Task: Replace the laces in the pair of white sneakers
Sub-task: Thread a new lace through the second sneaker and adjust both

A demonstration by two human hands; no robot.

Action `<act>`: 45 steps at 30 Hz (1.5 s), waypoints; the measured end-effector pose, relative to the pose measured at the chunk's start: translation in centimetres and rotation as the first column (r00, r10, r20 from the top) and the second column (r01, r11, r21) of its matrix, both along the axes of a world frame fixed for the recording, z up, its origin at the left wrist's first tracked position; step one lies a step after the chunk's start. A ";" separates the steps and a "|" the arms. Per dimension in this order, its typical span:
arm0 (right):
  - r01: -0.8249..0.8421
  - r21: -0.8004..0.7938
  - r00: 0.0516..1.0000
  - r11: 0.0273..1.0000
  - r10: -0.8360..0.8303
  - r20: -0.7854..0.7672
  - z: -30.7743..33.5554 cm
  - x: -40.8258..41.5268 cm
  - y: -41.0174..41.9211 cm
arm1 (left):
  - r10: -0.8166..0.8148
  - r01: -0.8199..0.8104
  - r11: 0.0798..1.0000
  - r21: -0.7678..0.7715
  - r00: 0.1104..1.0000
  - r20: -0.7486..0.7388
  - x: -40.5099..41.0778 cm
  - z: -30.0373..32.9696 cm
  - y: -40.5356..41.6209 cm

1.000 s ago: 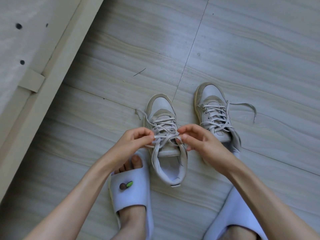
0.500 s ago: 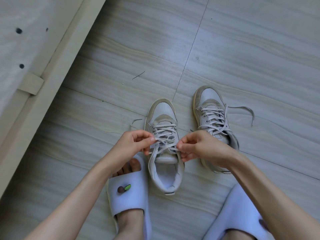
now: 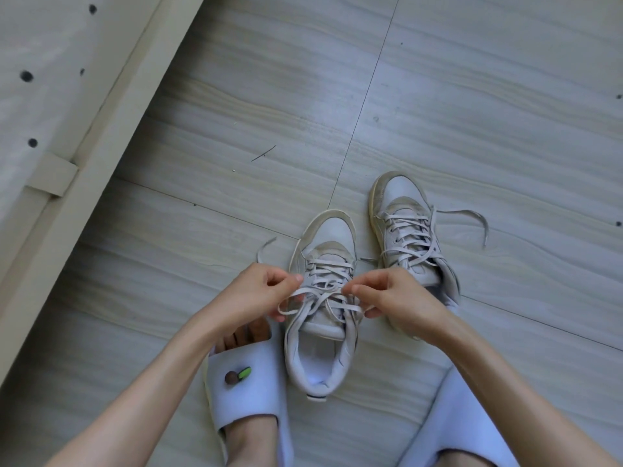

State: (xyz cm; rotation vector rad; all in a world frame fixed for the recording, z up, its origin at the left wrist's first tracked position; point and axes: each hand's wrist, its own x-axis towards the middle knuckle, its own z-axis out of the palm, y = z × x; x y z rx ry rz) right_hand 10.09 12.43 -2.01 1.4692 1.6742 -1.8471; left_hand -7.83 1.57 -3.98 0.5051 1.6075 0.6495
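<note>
Two slides are showing nearest me: the left slide (image 3: 247, 387), carrying a small brown and green charm, and the right slide (image 3: 448, 426) at the bottom edge, both resting on the floor (image 3: 236, 106). Just beyond them I am seeing both hands working over the near sneaker (image 3: 325, 298), which is standing upright between the slides with its toe pointing away. My left hand (image 3: 261, 294) is pinching a strand of the lace (image 3: 323, 298) between thumb and forefinger at the shoe's left side, the other fingers curling under. My right hand (image 3: 394, 298) is pinching the lace at the shoe's right side in the same way. Between the two grips the lace is crossing loosely over the tongue, and one loose end is trailing out past the left hand. Farther off, the far sneaker (image 3: 404, 230) is standing just beside the first, to its right, with its own lace threaded but untied and one end curling out over the floor. Farthest, at upper left, a pale wooden frame (image 3: 101, 129) is running diagonally.
</note>
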 end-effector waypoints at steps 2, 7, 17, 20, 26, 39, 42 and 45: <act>0.054 0.073 0.997 0.996 -0.057 0.047 -0.3 0.3 -0.5 | -0.063 0.063 0.998 0.002 0.996 -0.058 0.1 -0.5 0.0; -0.179 0.369 0.976 0.912 0.116 0.185 -1.4 0.5 -2.0 | -0.193 0.212 0.975 0.067 0.957 -0.216 0.3 -0.2 0.7; -0.426 0.582 0.905 0.693 0.327 0.273 0.3 -2.0 0.0 | -0.285 0.357 0.925 0.131 0.878 -0.384 -0.3 -0.8 2.8; -0.388 0.567 0.916 0.727 0.372 0.150 1.2 -2.8 0.5 | 0.040 0.016 0.967 0.253 0.975 -0.218 -0.6 0.1 4.0; -0.221 0.507 0.974 0.833 0.217 0.068 0.6 -2.5 0.3 | 0.157 -0.084 0.952 0.295 0.960 -0.233 -0.1 0.4 4.3; -0.543 0.476 0.825 0.692 0.335 0.455 -0.5 0.4 -2.6 | -0.311 0.523 0.838 0.154 0.691 -0.653 3.7 -0.7 1.5; -0.534 0.519 0.838 0.667 0.340 0.426 0.0 -0.3 -1.5 | -0.207 0.419 0.871 0.256 0.786 -0.583 3.5 -1.4 1.1; -0.495 0.610 0.868 0.618 0.374 0.326 1.5 -1.0 -0.1 | -0.173 0.329 0.912 0.244 0.849 -0.499 3.6 -1.5 1.1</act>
